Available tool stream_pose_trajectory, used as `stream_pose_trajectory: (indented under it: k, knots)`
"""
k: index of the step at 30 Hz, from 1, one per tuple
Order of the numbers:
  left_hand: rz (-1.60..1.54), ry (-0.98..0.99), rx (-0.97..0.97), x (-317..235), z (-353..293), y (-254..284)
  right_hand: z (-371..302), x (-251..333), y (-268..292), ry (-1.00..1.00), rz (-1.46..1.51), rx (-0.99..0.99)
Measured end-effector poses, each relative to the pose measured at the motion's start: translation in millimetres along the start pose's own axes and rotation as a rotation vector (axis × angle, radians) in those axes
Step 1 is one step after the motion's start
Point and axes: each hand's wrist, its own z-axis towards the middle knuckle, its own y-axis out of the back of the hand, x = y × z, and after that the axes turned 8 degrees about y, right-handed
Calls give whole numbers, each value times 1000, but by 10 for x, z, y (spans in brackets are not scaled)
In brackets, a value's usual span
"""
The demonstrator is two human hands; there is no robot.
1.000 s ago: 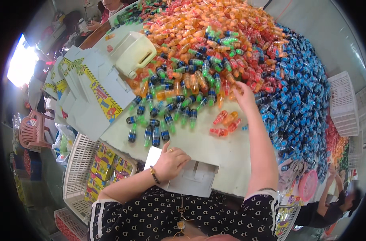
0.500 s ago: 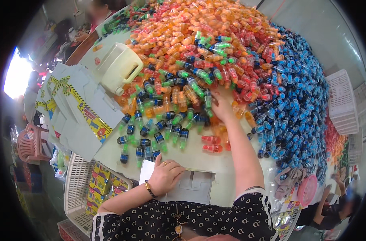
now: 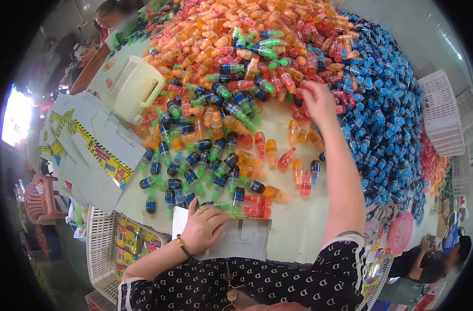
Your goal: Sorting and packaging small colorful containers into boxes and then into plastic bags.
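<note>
My left hand [image 3: 203,228] rests palm down on a folded grey-and-white cardboard piece [image 3: 241,239] at the table's near edge. Its fingers lie loosely over the card, holding nothing. Stretched far forward, my right hand [image 3: 319,103] is at the pile's edge, its fingers curled beside small red bottles [image 3: 298,112]; whatever is between the fingertips is hidden. Small dark bottles with green caps [image 3: 192,181] lie in front of my left hand. Red bottles [image 3: 257,212] lie just beyond the card, and several orange ones [image 3: 297,171] are scattered left of my right forearm.
A tall heap of orange bottles [image 3: 278,20] fills the back, with blue ones [image 3: 387,114] on the right. A cut cream jug [image 3: 135,85] and flat printed cards [image 3: 91,155] lie left. A white basket [image 3: 102,249] holds yellow packets. Other people are nearby.
My right hand has moved right and slightly away from me, from the middle of the bottles. More bottles are spread loose toward the card. My left hand stays on the card.
</note>
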Motion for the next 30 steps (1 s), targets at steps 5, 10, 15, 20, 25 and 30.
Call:
stream_pose_trajectory:
  k: [5, 10, 15, 20, 25, 30]
  knots:
    - [-4, 9, 32, 43, 77, -39, 151, -926, -144, -416, -198, 357]
    - [-21, 23, 54, 19, 90, 18, -125, -493, -293, -274, -198, 428]
    - [-28, 53, 72, 10, 116, 32, -625, 21, -527, -145, -178, 443]
    - [-15, 54, 84, -36, 129, -12, -993, 409, -631, -71, -176, 274]
    - [24, 29, 59, -81, 99, -42, -1213, 692, -385, -43, 39, 460]
    - [22, 43, 73, -95, 78, -7, -1212, 301, 349, 38, 168, 73]
